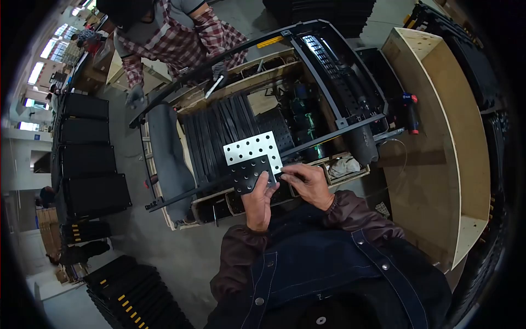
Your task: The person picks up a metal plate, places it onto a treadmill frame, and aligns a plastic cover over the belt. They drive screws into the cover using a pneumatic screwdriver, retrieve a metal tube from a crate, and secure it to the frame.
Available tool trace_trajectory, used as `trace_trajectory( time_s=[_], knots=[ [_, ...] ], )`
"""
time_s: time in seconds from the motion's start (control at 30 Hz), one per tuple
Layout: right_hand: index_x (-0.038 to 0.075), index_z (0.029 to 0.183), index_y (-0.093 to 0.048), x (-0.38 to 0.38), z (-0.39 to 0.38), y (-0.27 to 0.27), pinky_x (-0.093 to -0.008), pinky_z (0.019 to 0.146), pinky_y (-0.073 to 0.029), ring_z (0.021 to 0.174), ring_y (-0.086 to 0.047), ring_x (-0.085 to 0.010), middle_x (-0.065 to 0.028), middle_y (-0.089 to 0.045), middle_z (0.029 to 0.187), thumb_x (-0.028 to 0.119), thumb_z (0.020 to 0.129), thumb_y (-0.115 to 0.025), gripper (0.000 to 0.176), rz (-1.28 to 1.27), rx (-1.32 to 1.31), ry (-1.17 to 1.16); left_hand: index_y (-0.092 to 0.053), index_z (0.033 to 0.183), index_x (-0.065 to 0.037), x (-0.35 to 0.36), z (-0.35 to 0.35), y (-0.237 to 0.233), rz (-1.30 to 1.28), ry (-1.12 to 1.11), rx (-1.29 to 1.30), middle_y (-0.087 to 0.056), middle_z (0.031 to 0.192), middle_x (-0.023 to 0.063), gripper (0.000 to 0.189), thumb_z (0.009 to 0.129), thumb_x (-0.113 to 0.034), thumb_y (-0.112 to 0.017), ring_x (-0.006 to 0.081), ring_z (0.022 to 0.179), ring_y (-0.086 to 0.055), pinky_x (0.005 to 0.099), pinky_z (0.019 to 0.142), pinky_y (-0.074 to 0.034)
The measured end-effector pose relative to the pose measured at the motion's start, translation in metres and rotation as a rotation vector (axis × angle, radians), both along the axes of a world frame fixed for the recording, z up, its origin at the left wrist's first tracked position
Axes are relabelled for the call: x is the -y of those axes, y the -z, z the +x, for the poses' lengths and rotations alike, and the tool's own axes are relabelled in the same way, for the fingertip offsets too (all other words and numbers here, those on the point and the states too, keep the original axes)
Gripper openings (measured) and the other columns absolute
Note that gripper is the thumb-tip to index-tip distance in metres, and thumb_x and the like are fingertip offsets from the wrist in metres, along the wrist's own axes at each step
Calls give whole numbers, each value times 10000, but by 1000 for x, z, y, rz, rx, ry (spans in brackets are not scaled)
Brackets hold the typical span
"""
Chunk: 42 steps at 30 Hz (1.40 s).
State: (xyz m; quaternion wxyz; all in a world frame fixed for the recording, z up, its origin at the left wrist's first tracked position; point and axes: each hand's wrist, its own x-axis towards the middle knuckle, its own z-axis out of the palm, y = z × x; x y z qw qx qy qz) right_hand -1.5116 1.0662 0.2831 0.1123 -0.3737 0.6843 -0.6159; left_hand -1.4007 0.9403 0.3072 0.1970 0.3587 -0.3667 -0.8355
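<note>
My left hand (257, 204) is closed on a black plate (245, 174) with rows of round holes, its thumb lying on the face. Behind and above that plate shows a white sheet (251, 146) with matching holes, overlapped by the black one. The fingers of my right hand (314, 186) are pinched at the lower right corner of the white sheet. Both hands are over the near side of a black metal frame (323, 134). Beneath the frame, a wooden crate (189, 149) contains long black strips (216, 122) and smaller dark parts.
Across the frame stands a co-worker (170, 41) in a checked apron and gloves, with a light strip (214, 86) at one hand. A large wooden box (427, 159) stands at right. Stacked black panels (90, 159) line the left. A red-and-black power tool (411, 112) is beside the frame.
</note>
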Motion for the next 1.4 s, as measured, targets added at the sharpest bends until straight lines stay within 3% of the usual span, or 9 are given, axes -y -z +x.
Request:
trace_trajectory(
  time_s=[0.33,0.47,0.57,0.7,0.8,0.87,0.93,1.17,1.4],
  knots=[
    [12,994,-675,-10,-22,14,-356,648,-524,772,-670,-302,-129,-663,888,11,846,-757,169,14,-258,-14,-624,1208,-71,-18,-35,27,-113,-44,114,-665,1095,28,308,914,10,-670,134,929,-671,271,670,-563],
    [46,993,-657,-18,-27,11,-388,734,-520,911,-618,-314,-129,-599,1030,6,785,-773,241,86,-430,-69,-609,1235,-71,-23,-37,25,29,-55,57,-666,1124,32,316,929,-13,-662,139,943,-666,277,726,-570],
    [50,974,-646,-26,-34,3,-372,776,-507,923,-616,-305,-122,-605,1019,0,801,-779,224,16,-351,-216,-597,1260,-68,-19,-35,33,64,-53,63,-661,1141,37,331,937,-33,-663,157,958,-668,296,784,-570],
    [22,898,-647,-53,-130,-18,-322,835,-496,921,-636,-199,-65,-664,935,34,856,-736,100,13,42,-28,-564,1317,-52,-19,-35,23,-57,-74,49,-652,1165,57,426,911,12,-673,167,1004,-668,330,793,-593],
    [-11,951,-715,-84,-237,-5,-285,784,-515,811,-639,-134,-44,-713,861,96,860,-774,152,453,257,-25,-545,1349,-65,-18,-25,37,-60,-59,19,-641,1201,60,463,911,31,-663,180,1035,-668,338,805,-599],
    [1,927,-731,-88,-267,5,-271,788,-506,806,-630,-127,-30,-712,861,93,859,-780,124,574,554,-155,-540,1361,-75,-23,-21,37,-18,-74,-9,-637,1218,62,469,919,36,-651,185,1042,-667,347,806,-600],
    [2,912,-741,-88,-273,19,-268,799,-500,802,-629,-127,-26,-714,855,87,858,-784,110,561,565,-183,-535,1362,-59,-25,-18,36,-11,-68,-28,-633,1228,65,463,924,41,-646,193,1056,-664,359,822,-602],
    [3,892,-722,-88,-270,25,-265,770,-492,795,-612,-93,-8,-693,827,95,883,-775,106,602,518,-325,-601,1256,-71,-30,-8,46,-146,-84,107,-660,1044,2,417,868,-3,-738,95,834,-632,250,624,-486],
    [4,896,-676,-90,-252,21,-307,763,-499,785,-617,-145,-58,-687,819,83,881,-744,105,578,177,-256,-612,1222,-83,-35,-9,37,-124,-33,156,-627,927,-35,403,852,5,-748,36,643,-505,195,488,-336]
  ],
)
